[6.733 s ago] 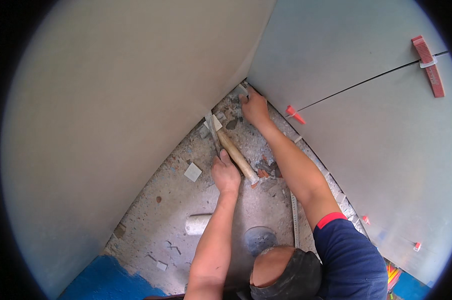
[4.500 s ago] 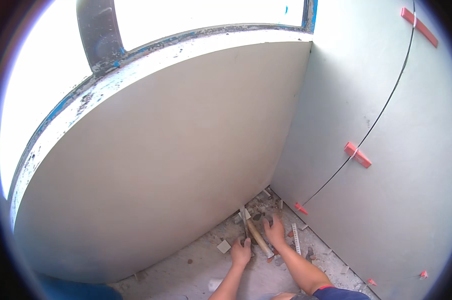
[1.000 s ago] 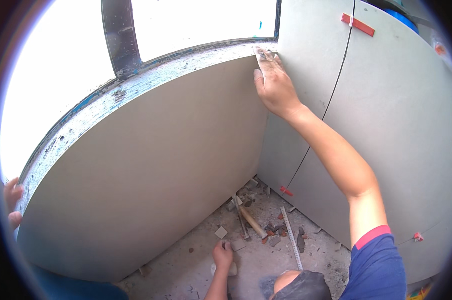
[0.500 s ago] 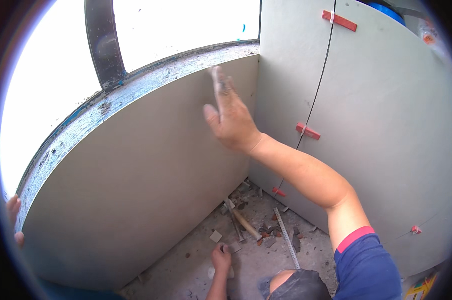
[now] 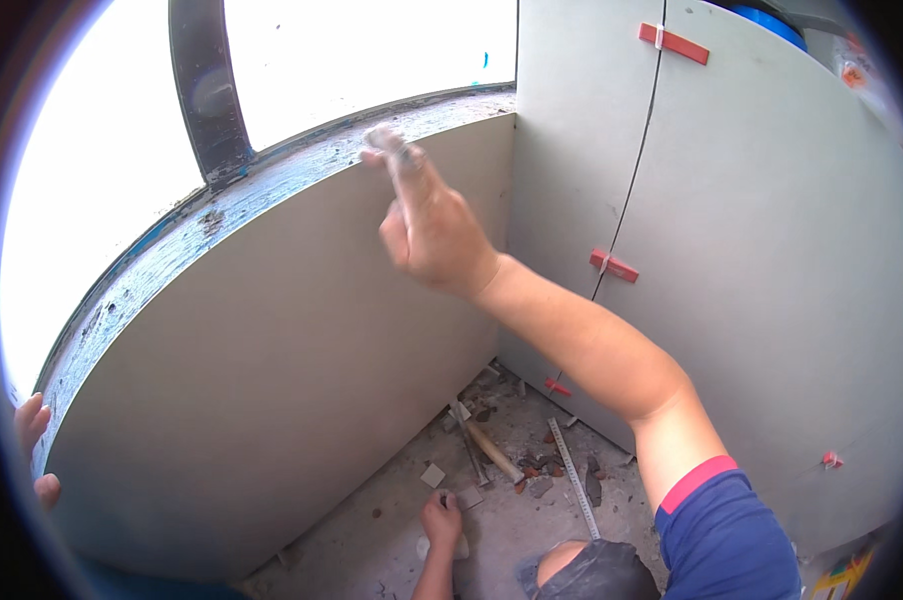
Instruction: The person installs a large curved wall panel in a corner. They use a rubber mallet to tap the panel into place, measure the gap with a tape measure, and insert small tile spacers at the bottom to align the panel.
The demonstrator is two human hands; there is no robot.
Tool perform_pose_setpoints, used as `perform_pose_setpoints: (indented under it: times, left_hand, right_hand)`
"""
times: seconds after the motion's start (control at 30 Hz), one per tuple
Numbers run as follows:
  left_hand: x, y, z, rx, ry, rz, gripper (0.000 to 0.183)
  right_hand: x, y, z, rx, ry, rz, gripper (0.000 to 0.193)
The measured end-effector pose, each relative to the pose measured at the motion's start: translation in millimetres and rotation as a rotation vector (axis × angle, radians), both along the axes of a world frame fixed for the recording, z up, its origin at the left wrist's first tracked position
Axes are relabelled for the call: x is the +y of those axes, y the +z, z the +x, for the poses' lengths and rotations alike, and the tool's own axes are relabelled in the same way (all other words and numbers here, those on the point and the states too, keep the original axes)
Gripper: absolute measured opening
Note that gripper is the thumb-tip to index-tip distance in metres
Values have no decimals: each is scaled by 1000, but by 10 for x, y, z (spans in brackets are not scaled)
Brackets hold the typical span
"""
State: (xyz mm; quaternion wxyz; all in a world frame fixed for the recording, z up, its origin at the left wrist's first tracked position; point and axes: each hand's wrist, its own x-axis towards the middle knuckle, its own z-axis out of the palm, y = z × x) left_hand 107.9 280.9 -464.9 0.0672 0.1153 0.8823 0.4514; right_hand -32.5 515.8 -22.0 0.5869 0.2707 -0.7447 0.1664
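Large panel, beige-grey, smooth and matte with a thin straight-cut edge, stands at 9 o'clock below a rough, speckled ledge. Right hand, at 12 o'clock, is raised near the panel's top edge: thumb bent, foremost fingers extended but blurred; their spacing and any contact cannot be told. Left hand, at 6 o'clock, is low over the floor, fingers curled; whether they grip anything cannot be told. Another person's hand is at the panel's 8 o'clock edge, thumb apart from fingers. Wooden-handled hammer and white graduated strip lie at 5 o'clock. Yellow package at 4 o'clock: contents hidden. Floor: rough, rubble-strewn concrete. Wall at 3 o'clock: smooth grey slabs, red wedges across a dark joint.
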Motion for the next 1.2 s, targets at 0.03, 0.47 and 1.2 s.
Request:
perform_pose_setpoints:
  times: [0.03, 0.47, 1.2]
  left_hand:
    - [-2, -25, -3, 8, -4, -3, 18]
    - [-131, 102, 20, -54, 3, 40, 16]
    - [-112, 63, -18, -49, 33, 60, 15]
  right_hand:
    - [-56, -45, 75, -11, -1, 7, 84]
    - [1270, -96, 230, -404, -708, -426, 33]
    - [378, -3122, 1941, -1374, -222, -1191, 29]
